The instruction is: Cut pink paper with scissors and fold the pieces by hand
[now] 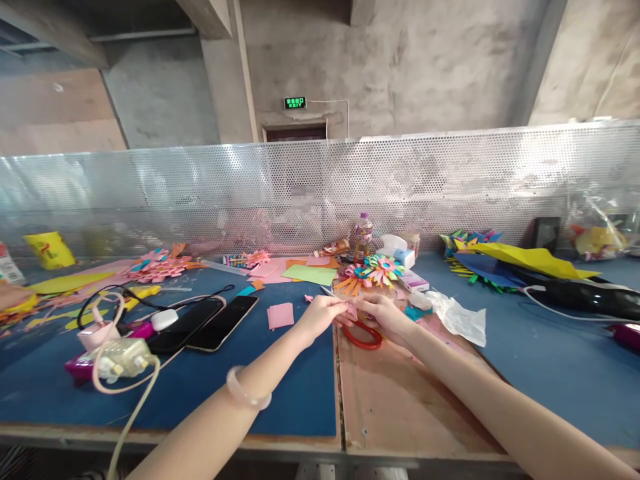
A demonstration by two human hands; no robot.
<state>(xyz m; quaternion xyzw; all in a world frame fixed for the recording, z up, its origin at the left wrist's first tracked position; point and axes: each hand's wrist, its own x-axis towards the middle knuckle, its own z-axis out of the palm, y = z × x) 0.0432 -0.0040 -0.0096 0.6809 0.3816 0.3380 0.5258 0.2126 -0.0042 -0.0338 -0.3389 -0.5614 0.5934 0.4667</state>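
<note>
While left hand point(320, 312) and right hand point(383, 313) pinch one pink scrap point(351, 311) — two phones point(223, 322) lie near the desk's point(550, 373) left edge.

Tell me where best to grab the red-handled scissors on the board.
Grip the red-handled scissors probably by the loops, from the near side: they lie flat below the left hand and right hand, which pinch pink paper over the far end.

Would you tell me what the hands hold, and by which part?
A small pink paper piece, pinched at its ends by the left hand and the right hand.
</note>
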